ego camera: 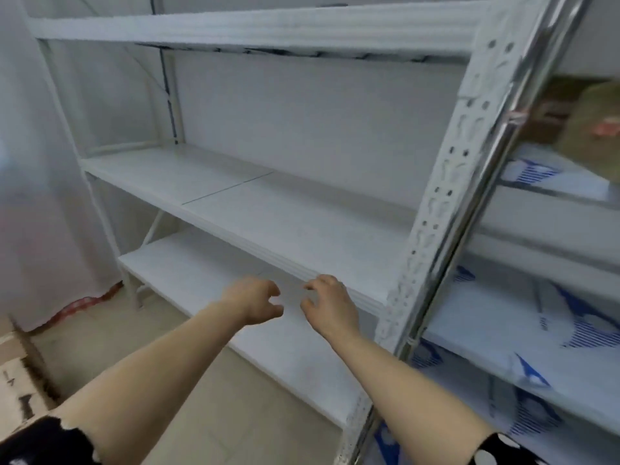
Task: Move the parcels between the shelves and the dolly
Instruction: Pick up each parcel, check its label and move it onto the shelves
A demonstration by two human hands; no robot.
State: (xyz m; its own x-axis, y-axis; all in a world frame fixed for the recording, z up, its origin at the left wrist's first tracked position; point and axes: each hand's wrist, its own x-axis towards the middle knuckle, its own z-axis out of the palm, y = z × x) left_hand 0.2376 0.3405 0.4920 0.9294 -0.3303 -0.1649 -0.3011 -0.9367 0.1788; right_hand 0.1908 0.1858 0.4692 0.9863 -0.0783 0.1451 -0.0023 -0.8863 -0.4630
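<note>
Your black dotted sleeves (pixel 40 437) frame the bottom edge, with a cardboard box (pixel 13 364) low at your left. Ahead, your left hand (pixel 256 302) and right hand (pixel 330 305) hover close together but apart, fingers loosely curled, gripping nothing, just before the middle white shelf (pixel 268 209). Beyond the perforated upright (pixel 436 203), blue-and-white parcels (pixel 543 313) lie on the right-hand shelves.
</note>
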